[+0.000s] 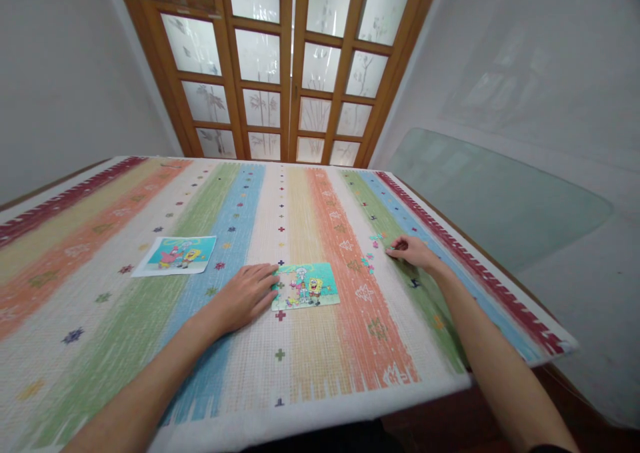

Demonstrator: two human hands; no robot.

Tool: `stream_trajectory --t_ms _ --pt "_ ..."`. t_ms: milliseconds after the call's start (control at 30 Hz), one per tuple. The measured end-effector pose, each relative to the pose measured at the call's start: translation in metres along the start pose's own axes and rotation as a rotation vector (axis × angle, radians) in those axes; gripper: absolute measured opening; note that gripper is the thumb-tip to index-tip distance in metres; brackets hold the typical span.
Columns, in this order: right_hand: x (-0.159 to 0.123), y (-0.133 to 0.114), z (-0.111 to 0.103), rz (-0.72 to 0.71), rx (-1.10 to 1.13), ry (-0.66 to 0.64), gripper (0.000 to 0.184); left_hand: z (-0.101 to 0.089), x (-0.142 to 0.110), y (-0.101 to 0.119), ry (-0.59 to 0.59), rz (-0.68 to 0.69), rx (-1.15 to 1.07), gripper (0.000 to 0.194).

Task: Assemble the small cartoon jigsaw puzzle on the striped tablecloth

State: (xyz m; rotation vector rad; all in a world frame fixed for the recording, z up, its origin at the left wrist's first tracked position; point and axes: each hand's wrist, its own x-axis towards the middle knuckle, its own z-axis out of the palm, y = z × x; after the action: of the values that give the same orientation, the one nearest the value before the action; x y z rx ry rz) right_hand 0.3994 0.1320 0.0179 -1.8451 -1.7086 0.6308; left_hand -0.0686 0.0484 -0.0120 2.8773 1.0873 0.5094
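Note:
A small cartoon jigsaw puzzle point(306, 285) lies near the middle of the striped tablecloth point(125, 346). My left hand point(245, 296) rests flat on the cloth, its fingertips touching the puzzle's left edge. My right hand point(413, 249) reaches out to the right, fingers pinched at a loose puzzle piece point(389, 245) on the cloth. A few more loose pieces point(369, 263) lie between that hand and the puzzle.
A printed reference picture point(176, 255) with the same cartoon lies flat to the left. A wooden door with frosted glass panes point(285, 73) stands behind the table. A glass sheet point(490, 193) leans against the right wall.

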Motion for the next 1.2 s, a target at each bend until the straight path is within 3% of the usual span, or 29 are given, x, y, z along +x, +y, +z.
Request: stream_trajectory --t_ms 200,267,400,567,700,1000,1200 --pt "-0.011 -0.035 0.023 -0.112 0.173 -0.096 0.041 -0.003 0.002 0.004 0.037 0.020 -0.006 0.030" --pt "-0.018 -0.056 0.042 -0.161 0.215 -0.167 0.038 -0.005 0.004 0.005 0.040 0.023 -0.023 0.030" --pt "-0.037 -0.105 0.087 -0.391 0.312 -0.438 0.022 -0.005 0.005 0.006 0.043 0.036 -0.023 0.032" --pt "-0.049 -0.147 0.131 -0.511 0.262 -0.483 0.015 -0.003 0.005 0.006 0.044 0.038 -0.010 0.032" --pt "-0.049 -0.156 0.145 -0.529 0.180 -0.473 0.011 -0.003 0.005 0.006 0.039 0.034 -0.019 0.032" --pt "-0.050 -0.154 0.147 -0.671 0.019 -0.368 0.006 -0.004 0.005 0.006 0.019 0.031 0.018 0.028" --pt "-0.051 -0.152 0.151 -0.693 -0.013 -0.333 0.003 -0.004 0.004 0.007 0.001 0.019 0.005 0.028"
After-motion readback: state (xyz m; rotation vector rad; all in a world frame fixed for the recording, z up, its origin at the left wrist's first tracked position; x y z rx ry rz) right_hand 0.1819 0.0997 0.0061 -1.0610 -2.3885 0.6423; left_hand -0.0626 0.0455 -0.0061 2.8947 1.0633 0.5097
